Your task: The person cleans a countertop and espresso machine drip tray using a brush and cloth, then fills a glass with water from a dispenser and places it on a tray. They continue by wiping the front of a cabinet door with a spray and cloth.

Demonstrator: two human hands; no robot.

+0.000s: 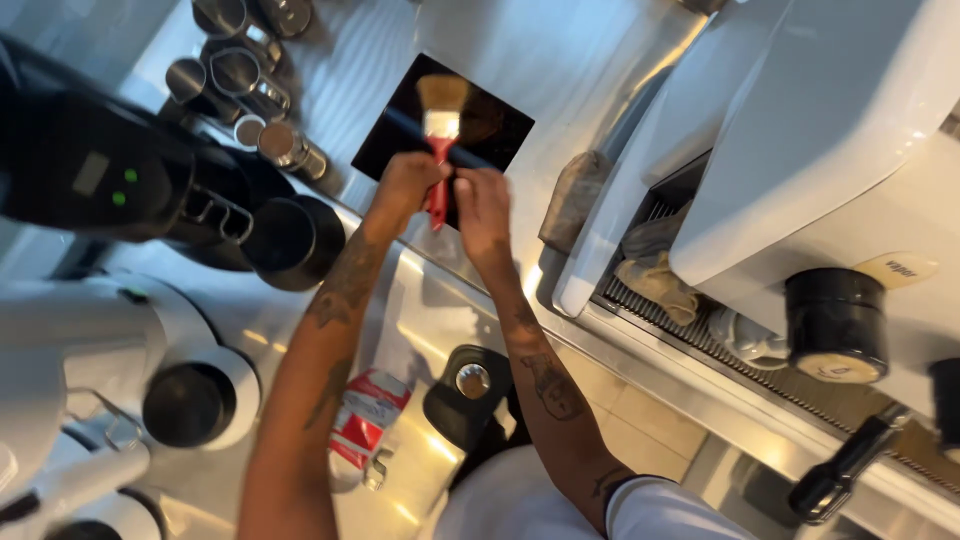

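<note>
so both hands are working a paintbrush over the black mat on the steel counter, and I'll use that mat as the reference for everything. The brush has a red handle, a metal ferrule and pale bristles, and it lies pretty much flat with the bristles on the middle of the mat, pointing toward its far edge, handle trailing back over the near edge. My read is it's kept low like that so the bristles drag across the mat's surface

left hand sits at the mat's near edge, fingers clenched round the red handle. The right hand is just beside it, also at the near edge; its fingers look closed near the handle's lower end, but honestly I can't tell if they really grip it or only steady it. Both forearms reach out long and nearly straight, converging on the handle, wrists roughly level

left of the mat there's a cluster of steel milk jugs and a black grinder. Right of it a folded cloth lies by the white espresso machine, and rags sit on its drip tray
</note>
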